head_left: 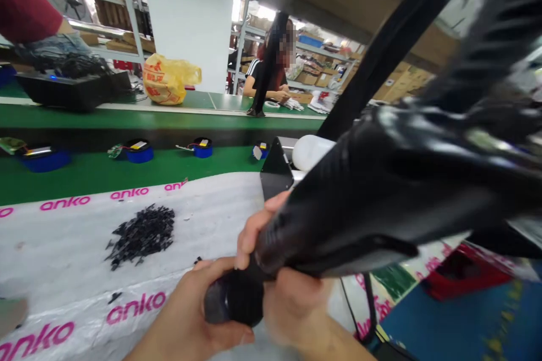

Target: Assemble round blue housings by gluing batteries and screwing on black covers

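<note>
My left hand (186, 307) is closed around a small black rounded part (235, 299), with the thumb below it and a finger along its top. A large black tapered tool (351, 197) fills the right side, close to the camera and blurred; its exact kind is unclear. Its narrow end meets or nearly meets the black part. My right hand (302, 299), smeared by motion, wraps that narrow end, fingers showing on its far side. Left of my hands, a pile of small black pieces (144, 234) lies on the white printed sheet (224, 203).
Several blue round units (139, 152) with wires line the green bench (169, 172). A black bracket with a white roll (311, 152) stands behind the tool. Farther back are a yellow bag (169, 79), a black bin (70, 87) and a seated person (271, 67).
</note>
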Tool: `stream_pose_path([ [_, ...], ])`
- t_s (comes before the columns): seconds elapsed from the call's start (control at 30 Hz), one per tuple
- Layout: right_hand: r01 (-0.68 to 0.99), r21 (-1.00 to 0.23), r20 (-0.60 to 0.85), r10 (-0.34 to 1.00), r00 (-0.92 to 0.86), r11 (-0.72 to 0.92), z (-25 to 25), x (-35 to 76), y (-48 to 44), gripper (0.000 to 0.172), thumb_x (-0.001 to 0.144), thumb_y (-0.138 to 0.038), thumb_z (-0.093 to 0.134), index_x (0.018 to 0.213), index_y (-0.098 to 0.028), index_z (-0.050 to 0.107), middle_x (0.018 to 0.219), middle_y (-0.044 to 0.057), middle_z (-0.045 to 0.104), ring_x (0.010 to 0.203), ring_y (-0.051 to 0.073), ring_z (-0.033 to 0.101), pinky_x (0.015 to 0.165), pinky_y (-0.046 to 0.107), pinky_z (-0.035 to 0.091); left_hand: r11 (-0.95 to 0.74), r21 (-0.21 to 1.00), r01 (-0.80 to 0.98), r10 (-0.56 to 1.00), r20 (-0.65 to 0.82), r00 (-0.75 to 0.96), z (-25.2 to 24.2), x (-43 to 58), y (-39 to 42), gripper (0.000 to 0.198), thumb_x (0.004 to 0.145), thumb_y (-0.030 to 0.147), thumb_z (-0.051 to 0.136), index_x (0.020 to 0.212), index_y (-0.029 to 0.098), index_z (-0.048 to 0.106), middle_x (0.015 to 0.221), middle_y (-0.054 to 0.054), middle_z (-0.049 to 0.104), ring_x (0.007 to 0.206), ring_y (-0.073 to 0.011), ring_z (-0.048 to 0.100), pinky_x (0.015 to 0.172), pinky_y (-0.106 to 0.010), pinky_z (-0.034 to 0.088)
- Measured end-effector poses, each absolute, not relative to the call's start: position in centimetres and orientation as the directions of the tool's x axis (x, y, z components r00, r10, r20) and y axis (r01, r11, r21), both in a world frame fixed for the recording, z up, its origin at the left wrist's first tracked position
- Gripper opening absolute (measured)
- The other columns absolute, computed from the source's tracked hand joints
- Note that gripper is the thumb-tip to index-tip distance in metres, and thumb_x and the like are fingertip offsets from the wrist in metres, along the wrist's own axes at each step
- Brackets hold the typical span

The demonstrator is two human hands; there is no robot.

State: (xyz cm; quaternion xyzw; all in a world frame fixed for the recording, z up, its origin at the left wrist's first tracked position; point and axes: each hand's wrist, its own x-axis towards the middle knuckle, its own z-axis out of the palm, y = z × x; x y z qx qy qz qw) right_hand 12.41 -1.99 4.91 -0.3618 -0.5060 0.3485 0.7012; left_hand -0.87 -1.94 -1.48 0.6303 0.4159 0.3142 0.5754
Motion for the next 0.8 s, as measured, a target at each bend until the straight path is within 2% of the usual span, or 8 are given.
stream_pose_path([
  [0.13,-0.313,-0.761,0.486,0.819,0.306,0.568,6.8,14.1,-1.8,0.056,0.077,-0.072,0.069,0.112,-0.030,0.057,0.070,-0.005,0.060,0.046,0.014,0.051,0.040,0.026,0.041,-0.077,0.978,0.196,0.868,-0.031,0.496,-1.5,-1.5,-1.8,0.061,0.061,0.036,0.090,0.120,0.034,0.073,0.121,-0.005,0.070,0.116,-0.0349,0.062,0.105,-0.046,0.048],
  [0.2,-0.194,-0.724,0.537,0.718,0.444,0.662,8.7,16.5,-1.4,0.054,0.078,-0.072,0.067,0.105,-0.026,0.061,0.063,-0.005,0.059,0.041,0.014,0.050,0.036,0.026,0.040,-0.114,0.977,0.182,0.842,-0.002,0.540,-1.3,-1.9,-1.7,0.056,0.070,0.043,0.084,0.124,0.035,0.071,0.123,-0.005,0.066,0.117,-0.0330,0.062,0.105,-0.042,0.049],
  [0.27,0.045,-0.665,0.619,0.516,0.592,0.746,10.2,19.3,-0.7,0.049,0.079,-0.067,0.070,0.098,-0.022,0.062,0.058,-0.005,0.058,0.040,0.014,0.050,0.035,0.026,0.039,-0.105,0.976,0.189,0.843,-0.013,0.538,-1.4,-2.3,-1.8,0.054,0.079,0.050,0.075,0.130,0.037,0.066,0.129,-0.005,0.063,0.123,-0.0328,0.058,0.108,-0.042,0.046],
  [0.33,0.212,-0.625,0.688,0.403,0.603,0.751,10.8,21.7,0.3,0.046,0.082,-0.064,0.070,0.097,-0.021,0.062,0.059,-0.005,0.057,0.042,0.014,0.052,0.038,0.026,0.041,-0.058,0.976,0.209,0.859,-0.058,0.508,-1.7,-2.5,-2.1,0.052,0.088,0.054,0.063,0.139,0.040,0.058,0.139,-0.004,0.060,0.134,-0.0329,0.051,0.115,-0.046,0.039],
  [0.43,0.240,-0.646,0.706,0.447,0.550,0.725,9.9,23.9,1.6,0.047,0.086,-0.067,0.063,0.100,-0.022,0.059,0.060,-0.005,0.057,0.043,0.013,0.052,0.037,0.024,0.040,-0.012,0.975,0.222,0.872,-0.099,0.480,-2.3,-2.3,-2.5,0.052,0.094,0.054,0.052,0.145,0.044,0.048,0.148,-0.001,0.056,0.141,-0.0321,0.045,0.119,-0.053,0.030],
  [0.57,0.196,-0.745,0.633,0.583,0.510,0.637,9.1,23.5,0.6,0.053,0.085,-0.072,0.060,0.101,-0.021,0.058,0.059,-0.004,0.057,0.039,0.013,0.050,0.032,0.023,0.038,-0.034,0.955,0.296,0.921,-0.086,0.381,-1.8,-1.3,-2.6,0.073,0.067,0.038,0.085,0.135,0.040,0.059,0.141,-0.002,0.062,0.133,-0.0362,0.052,0.116,-0.053,0.034],
  [0.67,0.042,-0.821,0.529,0.730,0.433,0.570,10.1,20.7,-1.6,0.066,0.077,-0.082,0.059,0.105,-0.023,0.060,0.056,-0.004,0.058,0.035,0.015,0.050,0.029,0.026,0.040,-0.040,0.936,0.350,0.924,-0.099,0.370,-0.7,-0.6,-2.2,0.065,0.057,0.023,0.091,0.117,0.033,0.068,0.123,-0.002,0.071,0.118,-0.0344,0.062,0.106,-0.048,0.044],
  [0.8,-0.160,-0.791,0.528,0.790,0.311,0.591,11.2,16.0,-2.9,0.057,0.085,-0.078,0.052,0.098,-0.024,0.066,0.049,-0.001,0.062,0.029,0.016,0.048,0.025,0.028,0.042,-0.065,0.942,0.328,0.857,-0.115,0.502,0.2,-0.6,-1.9,0.060,0.059,0.024,0.093,0.114,0.030,0.070,0.115,-0.002,0.073,0.112,-0.0312,0.063,0.099,-0.042,0.047],
])
